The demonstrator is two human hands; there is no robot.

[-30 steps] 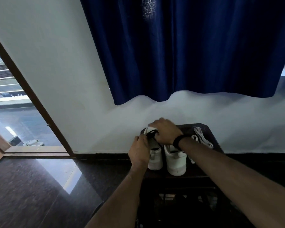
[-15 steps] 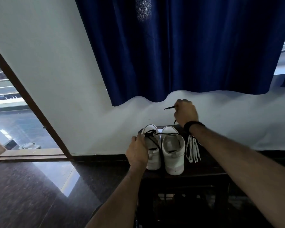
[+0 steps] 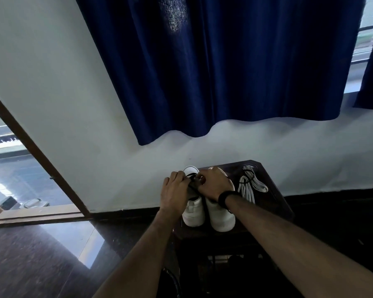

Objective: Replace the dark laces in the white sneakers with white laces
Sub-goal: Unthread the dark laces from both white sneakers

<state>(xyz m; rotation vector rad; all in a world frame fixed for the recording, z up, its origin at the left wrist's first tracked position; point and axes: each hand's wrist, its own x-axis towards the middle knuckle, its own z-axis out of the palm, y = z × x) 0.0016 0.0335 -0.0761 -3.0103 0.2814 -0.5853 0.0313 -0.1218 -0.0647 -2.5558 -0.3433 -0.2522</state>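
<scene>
Two white sneakers stand side by side on a dark stand (image 3: 276, 196), heels toward me. The left sneaker (image 3: 193, 211) still carries a dark lace (image 3: 191, 175) near its tongue. My left hand (image 3: 174, 193) grips that sneaker's upper from the left. My right hand (image 3: 213, 184) reaches across the right sneaker (image 3: 221, 218) and pinches the dark lace at the left sneaker's eyelets. A bundle of white laces (image 3: 249, 187) lies on the stand to the right of the shoes, with a dark lace draped over it.
The stand sits against a white wall under a dark blue curtain (image 3: 213, 61). A doorway with a brown frame (image 3: 37, 151) opens at the left. The floor (image 3: 30, 265) is dark and glossy. Lower shelves of the stand are in shadow.
My right hand, which had pulled a dark lace up above the right sneaker, has come back down to the left sneaker's lace. A dark lace now lies on the white bundle.
</scene>
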